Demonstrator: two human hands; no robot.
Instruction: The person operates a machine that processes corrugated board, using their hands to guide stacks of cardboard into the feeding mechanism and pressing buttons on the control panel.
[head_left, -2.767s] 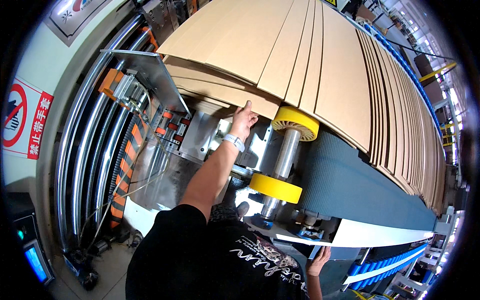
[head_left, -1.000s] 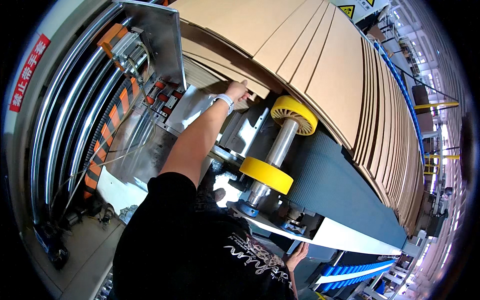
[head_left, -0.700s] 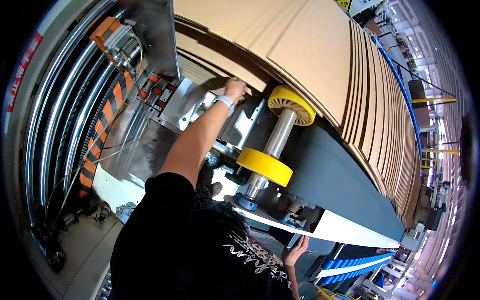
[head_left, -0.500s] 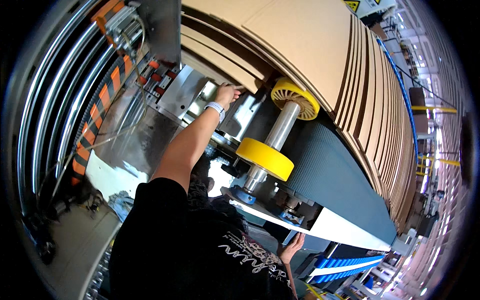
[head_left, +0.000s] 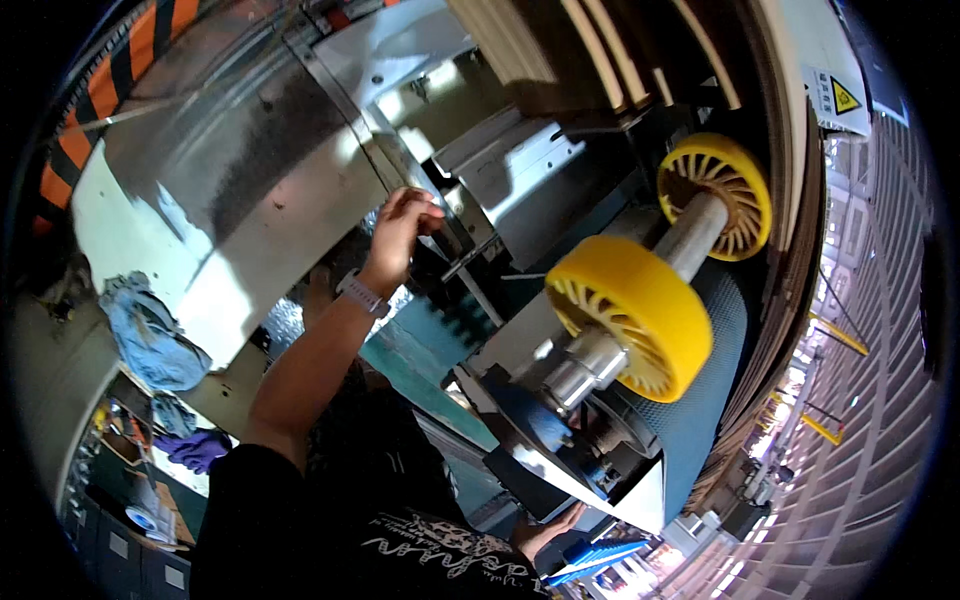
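My left hand [head_left: 400, 228] is raised in front of me, fingers curled and loosely bunched against the bright sheet-metal guard panel [head_left: 250, 190] of the machine — I cannot tell whether they actually pinch anything there or just rest on the edge. A pale wristband [head_left: 360, 293] sits just below the hand on the forearm. Just to the right of the fingertips a slanted metal bracket [head_left: 530, 185] runs away from them, with a dark gap beneath it. Further right, well apart from the hand, two yellow spoked plastic wheels sit on one grey steel shaft [head_left: 690, 240]: the nearer wheel [head_left: 628, 312] is large and low, the farther wheel [head_left: 722, 195] smaller and higher. Under them lies the dark ribbed conveyor belt [head_left: 700, 410].

My right hand [head_left: 545, 530] is low, near the bottom edge, palm up and fingers open under the lip of a white machine plate [head_left: 570, 480] — touching it, holding nothing that I can see. Off to the left of my raised arm, a crumpled blue rag [head_left: 150, 335] lies on a ledge.
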